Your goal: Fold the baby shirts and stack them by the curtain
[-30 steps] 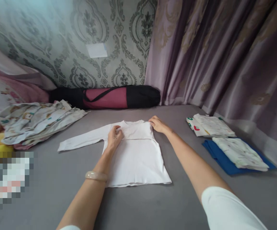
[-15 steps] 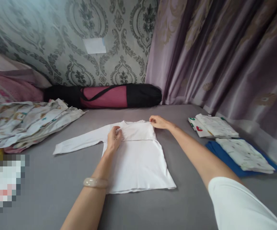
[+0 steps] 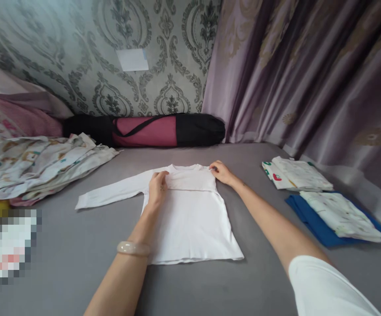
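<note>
A white long-sleeved shirt [image 3: 193,224] lies spread on the grey bed surface, neckline away from me. One sleeve stretches out to the left; the other appears folded flat across the chest as a band. My right hand [image 3: 221,172] pinches the shirt at its right shoulder corner. Over the left part of the chest, my left hand [image 3: 158,186] has its fingers curled together on the cloth, their tips partly hidden. A pale bangle [image 3: 133,248] circles my left wrist.
Folded printed clothes [image 3: 304,173] lie at the right, with another printed piece [image 3: 342,215] on blue cloth [image 3: 304,215] nearer me. Heaped printed garments [image 3: 45,162] lie at the left. A black and maroon long bag [image 3: 147,131] rests along the wall, beside a purple curtain [image 3: 243,79].
The view has shifted slightly, so the scene sits a little to the right. Both hands remain at nearly the same spots on the shirt, and the chest band looks smoother.
</note>
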### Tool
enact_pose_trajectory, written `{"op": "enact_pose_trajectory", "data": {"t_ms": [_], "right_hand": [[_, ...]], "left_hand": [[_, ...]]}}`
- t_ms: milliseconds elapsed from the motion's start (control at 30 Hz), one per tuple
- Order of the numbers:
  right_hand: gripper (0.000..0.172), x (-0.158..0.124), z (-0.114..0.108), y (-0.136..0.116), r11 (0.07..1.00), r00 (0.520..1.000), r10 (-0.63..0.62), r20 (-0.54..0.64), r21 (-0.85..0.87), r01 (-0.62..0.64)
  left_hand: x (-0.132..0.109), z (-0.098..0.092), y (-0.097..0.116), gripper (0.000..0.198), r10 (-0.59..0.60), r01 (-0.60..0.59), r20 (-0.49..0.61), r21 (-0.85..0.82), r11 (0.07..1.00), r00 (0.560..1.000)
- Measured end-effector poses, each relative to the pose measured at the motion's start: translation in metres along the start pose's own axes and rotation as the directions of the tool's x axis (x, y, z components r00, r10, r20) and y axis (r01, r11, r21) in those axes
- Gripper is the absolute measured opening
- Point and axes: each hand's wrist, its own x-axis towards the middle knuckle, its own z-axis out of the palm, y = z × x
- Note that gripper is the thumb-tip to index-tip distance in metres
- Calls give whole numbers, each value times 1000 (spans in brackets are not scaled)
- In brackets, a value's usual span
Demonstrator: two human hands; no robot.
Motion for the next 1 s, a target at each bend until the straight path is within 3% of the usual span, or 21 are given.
{"op": "enact_pose_trajectory", "data": {"t_ms": [100,167,233,300,400,633,700,833,900,1000], "right_hand": [[40,-14,4,-28,984,997,9,-78,-179,-22],[45,-25,13,-49,971,998,-50,-46,-236,38],[52,-36,23,-66,964,995,-79,61,-249,92],[60,-43,33,-76,963,986,-57,155,-254,95],[65,-48,41,-79,963,978,-10,206,-262,65],[72,-50,40,-68,933,979,173,109,-338,-127],[71,-50,33,-67,926,967,218,131,-341,-163],[67,-47,20,-70,940,981,157,114,-321,-113],[66,-46,19,-71,942,991,117,61,-322,-91],[68,-45,26,-67,940,984,146,107,-323,-104]], "left_hand": [[-2,-2,4,34,112,-103,-46,165,981,993],[-6,-2,10,36,218,-206,-15,264,942,976],[-12,0,16,40,290,-323,152,292,900,945],[-17,4,21,44,274,-374,329,295,879,904],[-21,8,23,50,182,-342,423,340,876,887],[-21,9,20,52,104,-275,426,363,890,899],[-21,8,20,52,94,-263,433,349,899,896],[-16,4,25,52,80,-228,436,298,927,897],[-10,-2,27,53,68,-189,388,283,940,919],[-1,-16,27,51,54,-132,287,260,957,957]]}}
